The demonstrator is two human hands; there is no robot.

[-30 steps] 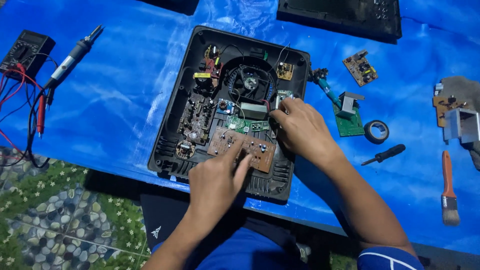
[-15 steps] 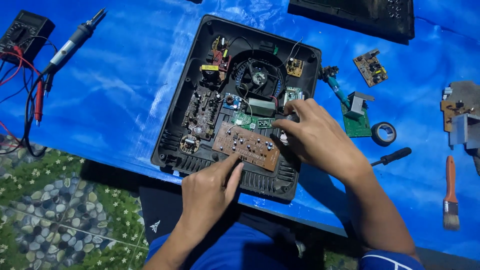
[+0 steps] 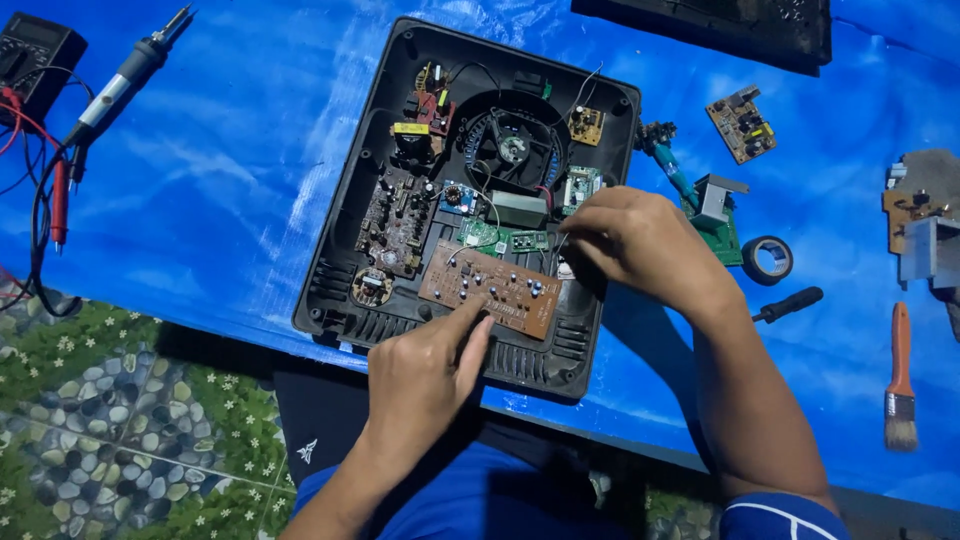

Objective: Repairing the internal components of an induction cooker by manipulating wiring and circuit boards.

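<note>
The left hand (image 3: pixel 420 375) presses fingertips on the brown rectangular circuit board (image 3: pixel 493 290), lying tilted inside the open black plastic casing (image 3: pixel 330 270). The right hand (image 3: pixel 640 245) pinches thin wires at the board's far end.

The person is wearing a blue short-sleeved shirt. The right sleeve (image 3: pixel 775 515) is showing a thin white curved line across the blue cloth. Both forearms are showing bare below the sleeves. The left hand (image 3: pixel 425 385) and the right hand (image 3: pixel 640 240) are wearing no gloves, rings or watch. Blue cloth (image 3: pixel 480 495) is covering the lap.
</note>
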